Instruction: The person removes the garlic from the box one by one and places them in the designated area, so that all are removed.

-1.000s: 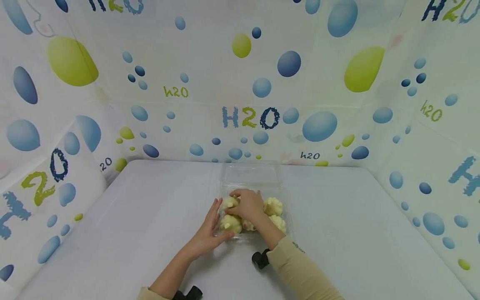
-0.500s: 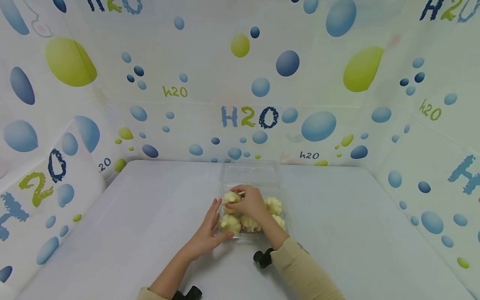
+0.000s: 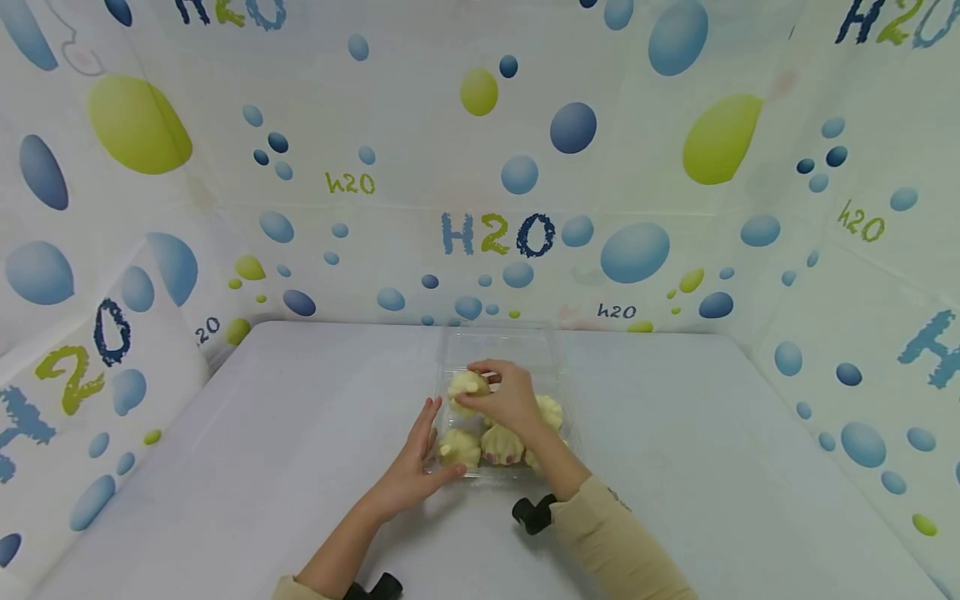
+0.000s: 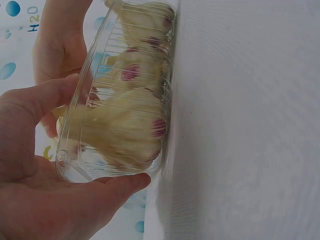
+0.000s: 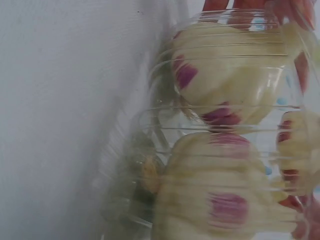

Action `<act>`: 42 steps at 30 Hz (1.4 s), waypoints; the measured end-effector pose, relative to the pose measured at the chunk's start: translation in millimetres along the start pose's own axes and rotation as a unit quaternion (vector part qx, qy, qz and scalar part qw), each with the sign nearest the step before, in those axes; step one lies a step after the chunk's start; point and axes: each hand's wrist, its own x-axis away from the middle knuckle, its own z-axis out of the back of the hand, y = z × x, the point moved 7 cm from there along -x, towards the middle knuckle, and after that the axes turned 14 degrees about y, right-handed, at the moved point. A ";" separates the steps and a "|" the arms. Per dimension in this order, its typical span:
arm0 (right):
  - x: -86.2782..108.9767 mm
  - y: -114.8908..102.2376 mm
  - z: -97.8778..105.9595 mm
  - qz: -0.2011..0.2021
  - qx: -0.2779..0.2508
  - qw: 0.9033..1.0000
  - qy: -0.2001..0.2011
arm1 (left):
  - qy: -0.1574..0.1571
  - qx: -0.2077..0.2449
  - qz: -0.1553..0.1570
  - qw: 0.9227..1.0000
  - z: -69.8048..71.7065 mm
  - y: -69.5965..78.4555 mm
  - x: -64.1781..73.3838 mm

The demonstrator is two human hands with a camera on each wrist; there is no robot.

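At the left, the left hand (image 3: 420, 454) was spread about the near left corner of a clear plastic container (image 3: 576, 442), fingers extended along the side and thumb against the front wall. The wall appeared thin and ribbed, probably light, slick and liable to flex; the corner was judged a sound place to steady it, with gentle pressure. Inside, a front left bulb (image 3: 459, 448) sat nearest that hand.

Behind it, at the container's back left, a pale garlic bulb (image 3: 467, 385) was pinched between the thumb and fingers of the right hand (image 3: 513, 396). Whether its base was clear of the floor could not be told. It was judged firm and fairly light, its dry skin apt to slip or flake; a hold round its widest part was preferred to the stem.

Further right, a front middle bulb (image 3: 501, 446) and a back right bulb (image 3: 551, 410) were noted, the latter partly hidden
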 end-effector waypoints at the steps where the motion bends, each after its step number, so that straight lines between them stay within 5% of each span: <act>1: -0.1 -0.9 1.3 0.001 -0.004 1.000 0.001 | 0.000 0.001 0.000 1.000 0.1 0.3 0.2; 42: 1.5 10.0 69.6 -0.056 -0.047 0.996 0.043 | 0.011 -0.027 0.005 1.000 0.0 -3.2 -2.6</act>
